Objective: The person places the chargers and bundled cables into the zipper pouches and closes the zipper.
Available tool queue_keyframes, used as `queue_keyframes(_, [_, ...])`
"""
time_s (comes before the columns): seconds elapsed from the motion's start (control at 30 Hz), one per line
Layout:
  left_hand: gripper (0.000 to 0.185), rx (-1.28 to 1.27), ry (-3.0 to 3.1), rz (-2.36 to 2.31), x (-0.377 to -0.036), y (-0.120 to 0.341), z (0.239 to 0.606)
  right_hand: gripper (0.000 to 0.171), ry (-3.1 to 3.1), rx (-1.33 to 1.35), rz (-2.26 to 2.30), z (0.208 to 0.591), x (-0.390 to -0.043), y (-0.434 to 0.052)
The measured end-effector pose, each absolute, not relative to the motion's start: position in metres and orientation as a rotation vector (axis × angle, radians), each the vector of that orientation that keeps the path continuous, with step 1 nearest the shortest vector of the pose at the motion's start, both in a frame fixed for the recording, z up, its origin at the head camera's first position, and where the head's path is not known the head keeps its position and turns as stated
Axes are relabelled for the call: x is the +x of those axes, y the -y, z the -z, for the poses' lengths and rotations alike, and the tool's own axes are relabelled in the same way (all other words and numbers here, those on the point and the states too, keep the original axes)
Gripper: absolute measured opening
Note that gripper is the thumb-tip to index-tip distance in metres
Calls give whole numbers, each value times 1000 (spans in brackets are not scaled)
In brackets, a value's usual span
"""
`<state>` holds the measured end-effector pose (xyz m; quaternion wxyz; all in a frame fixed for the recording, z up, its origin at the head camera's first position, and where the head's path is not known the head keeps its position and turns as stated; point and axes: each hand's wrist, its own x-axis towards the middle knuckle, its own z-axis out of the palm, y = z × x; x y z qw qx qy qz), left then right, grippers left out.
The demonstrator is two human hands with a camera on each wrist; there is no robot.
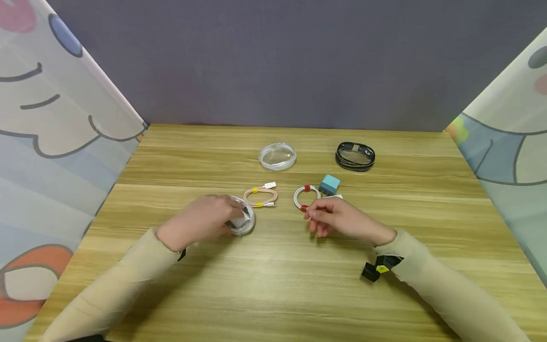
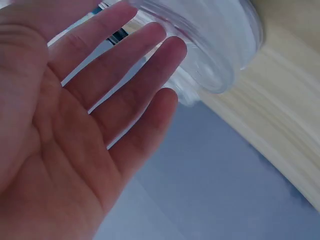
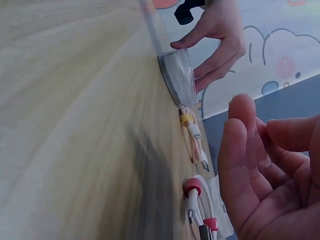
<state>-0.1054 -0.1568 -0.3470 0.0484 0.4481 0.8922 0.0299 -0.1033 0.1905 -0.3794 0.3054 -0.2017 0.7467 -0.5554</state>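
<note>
My left hand (image 1: 205,218) grips a round clear plastic case (image 1: 247,227) on the table, its thumb and fingers at the case's sides. Something white shows inside the case, partly hidden by the fingers. In the right wrist view the left hand (image 3: 222,40) holds that case (image 3: 177,75) at table level. My right hand (image 1: 337,216) hovers over the table with fingers loosely bent and nothing in them. Nearest to it lies a coiled white cable (image 1: 296,197) with red ties. A coiled pink cable (image 1: 245,197) with yellow ties lies beside the case.
Behind the right hand stands a teal charger block (image 1: 329,184); a white piece beside it is partly hidden. Farther back lie a clear or whitish coil (image 1: 277,167) and a coiled black cable (image 1: 355,166). A grey partition (image 1: 290,66) borders the wooden table (image 1: 273,294) at the back.
</note>
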Motion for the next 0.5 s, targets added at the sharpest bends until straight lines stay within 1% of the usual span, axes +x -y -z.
queue_keyframes(0.2, [37, 1144, -2780, -90, -124, 175, 346, 27, -1993, -531, 1487, 377, -110, -189])
queue_keyframes(0.3, [38, 1073, -2802, -110, -135, 184, 347, 28, -1979, -523, 1512, 377, -115, -189])
queue_keyframes(0.5, [44, 1047, -2801, -146, -153, 196, 350, 27, -1977, -507, 1534, 375, -122, -187])
